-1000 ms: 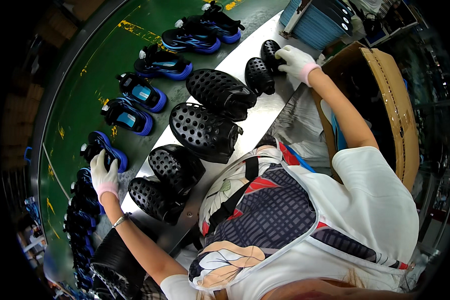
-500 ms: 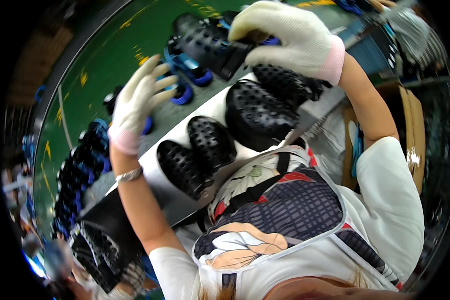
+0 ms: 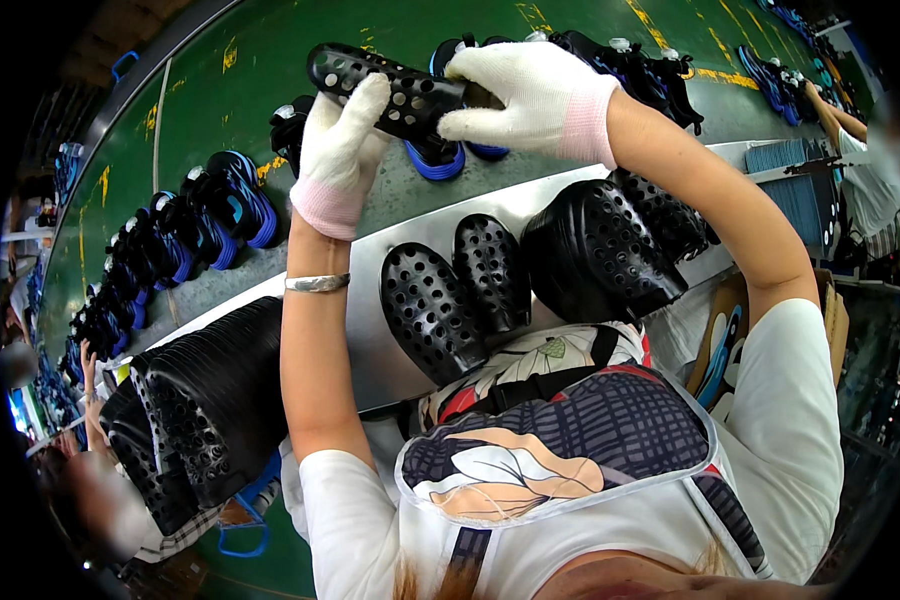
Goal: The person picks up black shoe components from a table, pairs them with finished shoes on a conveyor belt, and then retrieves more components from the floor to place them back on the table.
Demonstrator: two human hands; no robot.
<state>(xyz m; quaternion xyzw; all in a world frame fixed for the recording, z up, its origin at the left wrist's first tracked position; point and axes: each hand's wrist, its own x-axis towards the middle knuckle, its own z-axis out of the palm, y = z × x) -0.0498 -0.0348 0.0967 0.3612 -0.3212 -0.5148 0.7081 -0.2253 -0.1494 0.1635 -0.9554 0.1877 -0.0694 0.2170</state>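
Observation:
I hold a black perforated shoe upper (image 3: 395,90) up over the green conveyor belt (image 3: 270,90) with both gloved hands. My left hand (image 3: 338,150) grips its lower left side, and my right hand (image 3: 525,95) closes over its right end. Below them, on the metal shelf (image 3: 370,350), lie two black perforated uppers (image 3: 455,290) side by side and a stack of more uppers (image 3: 600,250) to their right.
Black-and-blue shoes (image 3: 210,215) ride in a row along the belt, with more at the far right (image 3: 630,60). A tall stack of black uppers (image 3: 205,400) sits at lower left. Another person's arm (image 3: 835,110) works at the upper right. A cardboard box (image 3: 730,330) stands at my right.
My left hand has come in from open air onto the upper that my right hand lifted, so both hands now hold it. The view has tilted further over the belt.

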